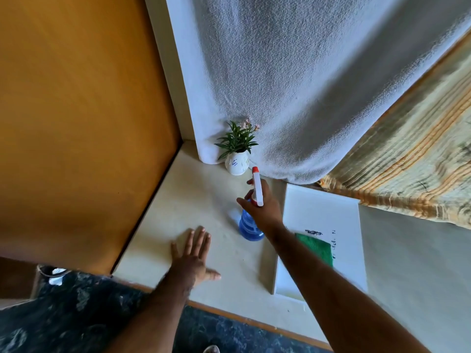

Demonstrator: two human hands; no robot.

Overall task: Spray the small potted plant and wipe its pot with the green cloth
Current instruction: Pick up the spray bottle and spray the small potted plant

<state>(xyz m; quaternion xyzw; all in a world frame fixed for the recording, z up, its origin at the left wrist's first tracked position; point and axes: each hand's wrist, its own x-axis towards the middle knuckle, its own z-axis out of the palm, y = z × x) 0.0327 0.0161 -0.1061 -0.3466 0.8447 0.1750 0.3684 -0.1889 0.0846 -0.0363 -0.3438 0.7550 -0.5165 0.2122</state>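
Right hand: wrapped round the neck of the spray bottle, fingers closed on it near the trigger, red nozzle aimed toward the plant.
Left hand: flat on the pale surface, fingers spread, holding nothing.
Spray bottle: blue, see-through body with a white head; looks like light plastic, smooth and probably slick if wet, so the neck under the trigger is the sensible hold.
Small potted plant: upright in the back corner against the grey curtain, just beyond the nozzle; thin leaves, soft, will bend under a touch.
Pot: white, glossy, likely ceramic, so breakable and easy to tip; steady it by its belly when wiping.
Green cloth: folded on the white tray, right of the bottle, partly behind the forearm; soft and limp, pinch anywhere.
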